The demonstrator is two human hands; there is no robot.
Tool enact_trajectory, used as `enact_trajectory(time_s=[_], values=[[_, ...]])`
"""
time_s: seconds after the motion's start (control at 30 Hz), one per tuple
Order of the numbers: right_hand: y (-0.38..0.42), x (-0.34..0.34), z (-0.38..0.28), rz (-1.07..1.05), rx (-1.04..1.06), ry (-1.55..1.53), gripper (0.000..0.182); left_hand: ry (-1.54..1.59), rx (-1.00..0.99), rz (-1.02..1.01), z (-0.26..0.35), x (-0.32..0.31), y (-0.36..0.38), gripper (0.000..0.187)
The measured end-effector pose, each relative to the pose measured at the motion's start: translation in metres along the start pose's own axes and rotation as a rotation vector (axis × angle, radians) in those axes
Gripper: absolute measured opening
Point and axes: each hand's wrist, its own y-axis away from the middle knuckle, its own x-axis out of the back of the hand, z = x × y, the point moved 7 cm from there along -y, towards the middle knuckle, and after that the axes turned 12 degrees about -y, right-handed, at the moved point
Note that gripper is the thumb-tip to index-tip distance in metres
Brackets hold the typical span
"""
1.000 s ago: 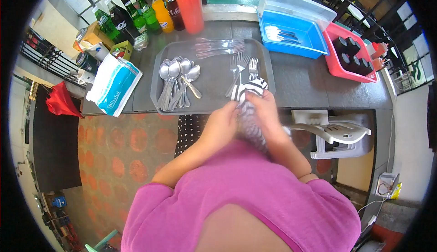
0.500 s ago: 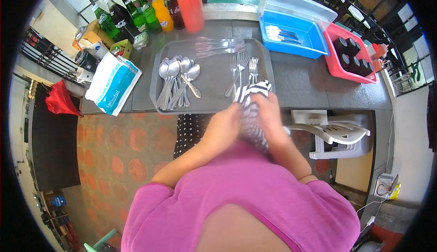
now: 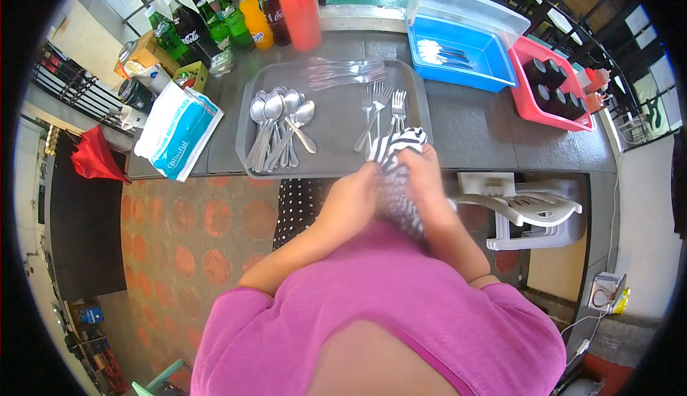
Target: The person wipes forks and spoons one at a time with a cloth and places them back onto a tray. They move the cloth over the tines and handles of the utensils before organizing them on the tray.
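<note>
A black-and-white patterned cloth (image 3: 402,199) is bunched between my hands at the tray's front edge. My left hand (image 3: 356,194) is closed at the cloth's left side, and my right hand (image 3: 424,174) grips its right side. Whether a utensil is inside the cloth cannot be made out. On the grey tray (image 3: 333,163), spoons (image 3: 275,120) lie heaped at the left. Several forks (image 3: 378,102) rest just beyond the cloth, tines pointing away from me. Across the far part of the tray lies a row of more cutlery (image 3: 347,74).
Bottles (image 3: 229,20) and a red cup stack (image 3: 297,9) stand behind the tray. A tissue pack (image 3: 179,131) lies left. At right are a blue box (image 3: 458,56), a pink basket (image 3: 529,102) and, below the counter, white chairs (image 3: 529,206).
The cloth has shifted slightly between my hands, and my right hand has turned a little on it. The cutlery on the tray has not moved.
</note>
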Motion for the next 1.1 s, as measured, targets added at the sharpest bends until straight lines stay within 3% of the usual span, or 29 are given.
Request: enact_trajectory(time_s=[0.27, 0.47, 0.6, 0.67, 0.77, 1.0, 1.1], values=[[0.001, -0.009, -0.006, -0.046, 0.062, 0.13, 0.01, 0.042, 0.021, 0.013, 0.003, 0.006, -0.002, 0.01], [0.006, -0.018, -0.024, 0.153, 0.434, 0.428, 0.006, 0.138, -0.005, 0.034, 0.002, 0.001, -0.002, 0.012], [0.004, -0.018, -0.01, 0.155, 0.194, 0.371, 0.005, 0.122, 0.059, 0.017, -0.006, 0.002, -0.002, 0.012], [0.002, -0.021, -0.007, 0.076, 0.197, 0.324, 0.007, 0.082, 0.069, 0.012, -0.009, 0.002, -0.001, 0.013], [0.001, -0.02, -0.014, -0.004, 0.358, 0.312, 0.023, 0.108, 0.086, -0.027, -0.013, -0.006, 0.0, 0.013], [-0.005, -0.009, -0.03, 0.052, 0.542, 0.502, 0.006, 0.127, 0.057, 0.015, -0.013, -0.011, 0.0, 0.016], [-0.005, -0.004, -0.03, 0.179, 0.548, 0.574, 0.007, 0.116, 0.057, 0.001, -0.009, -0.006, 0.001, 0.016]])
